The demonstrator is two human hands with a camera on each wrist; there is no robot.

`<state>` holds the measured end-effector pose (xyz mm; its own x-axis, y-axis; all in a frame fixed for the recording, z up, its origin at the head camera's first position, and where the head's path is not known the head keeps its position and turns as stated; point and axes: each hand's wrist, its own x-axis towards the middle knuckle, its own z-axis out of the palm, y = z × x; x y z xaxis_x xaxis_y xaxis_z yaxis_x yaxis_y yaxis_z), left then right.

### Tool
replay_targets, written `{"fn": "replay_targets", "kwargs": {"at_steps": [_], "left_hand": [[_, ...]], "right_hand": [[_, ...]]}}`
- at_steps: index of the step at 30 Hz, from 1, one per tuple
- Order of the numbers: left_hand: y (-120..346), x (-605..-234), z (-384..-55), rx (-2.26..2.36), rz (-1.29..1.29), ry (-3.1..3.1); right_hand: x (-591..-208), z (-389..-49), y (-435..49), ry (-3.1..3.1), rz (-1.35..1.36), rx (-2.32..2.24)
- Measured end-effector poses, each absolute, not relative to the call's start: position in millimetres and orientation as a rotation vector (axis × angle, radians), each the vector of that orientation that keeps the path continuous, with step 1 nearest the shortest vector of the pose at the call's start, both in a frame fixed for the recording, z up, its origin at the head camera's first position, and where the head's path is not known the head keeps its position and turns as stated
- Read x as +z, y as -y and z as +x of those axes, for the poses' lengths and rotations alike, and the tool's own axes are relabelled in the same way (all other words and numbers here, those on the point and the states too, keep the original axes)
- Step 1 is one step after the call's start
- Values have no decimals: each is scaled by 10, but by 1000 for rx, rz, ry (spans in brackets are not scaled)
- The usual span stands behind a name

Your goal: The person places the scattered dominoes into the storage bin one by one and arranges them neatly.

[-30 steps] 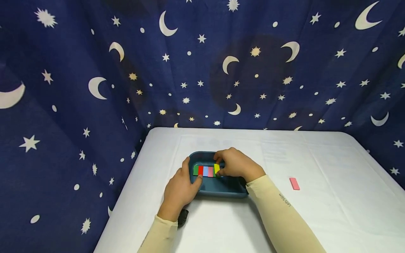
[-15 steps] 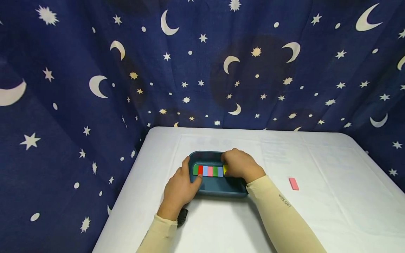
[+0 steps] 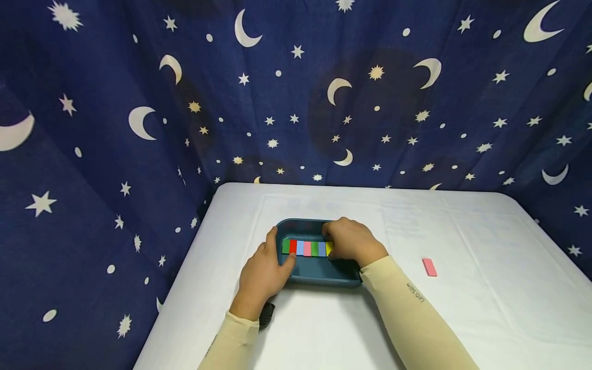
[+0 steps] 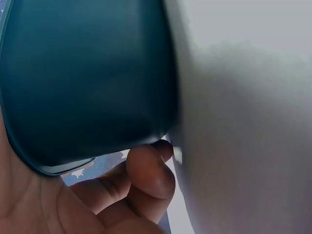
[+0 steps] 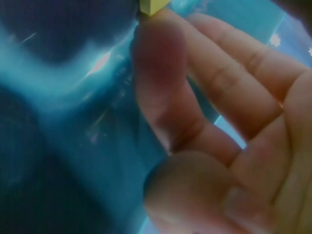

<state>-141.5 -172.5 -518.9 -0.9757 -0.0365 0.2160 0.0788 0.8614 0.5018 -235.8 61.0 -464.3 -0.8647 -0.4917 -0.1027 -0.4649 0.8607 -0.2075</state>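
A dark teal tray (image 3: 324, 281) stands on the white table, with a row of small coloured blocks (image 3: 307, 249) lying side by side in it. My left hand (image 3: 261, 277) holds the tray's left wall, thumb inside and fingers outside; curled fingers (image 4: 148, 170) show beneath its edge in the left wrist view. At the row's right end, my right hand (image 3: 351, 240) pinches a yellow block (image 3: 329, 248) beside a blue one. Only a corner of that yellow block (image 5: 153, 5) appears at a fingertip in the right wrist view. The right hand hides the tray's right end.
A lone pink block (image 3: 429, 267) lies on the white table (image 3: 485, 288) right of the tray. A small black object (image 3: 266, 316) sits by the left wrist. Behind the table hangs a dark blue curtain (image 3: 296, 103) with moons and stars.
My right hand has moved rightward along the row with the yellow block, uncovering the green and blue blocks. The yellow block now sits against the blue one. My left hand stays on the tray.
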Motion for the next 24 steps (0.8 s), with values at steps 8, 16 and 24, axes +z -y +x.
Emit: {"fn": "replay_targets", "kwargs": {"at_steps": [8,16,24], "left_hand": [[1696,-5192,-1425,-778,-34,2824],[1664,-5183,-1415,-779,-49,2818],[1717,-5202,-1415,-792,-38,2822]], "right_hand": [[-4683,-2357,-646,-2893,-764,-262],[-4665,-2328,-677,-2882,-736,-250],[-4578,-2303,-657,-2839,-726,-297]]}}
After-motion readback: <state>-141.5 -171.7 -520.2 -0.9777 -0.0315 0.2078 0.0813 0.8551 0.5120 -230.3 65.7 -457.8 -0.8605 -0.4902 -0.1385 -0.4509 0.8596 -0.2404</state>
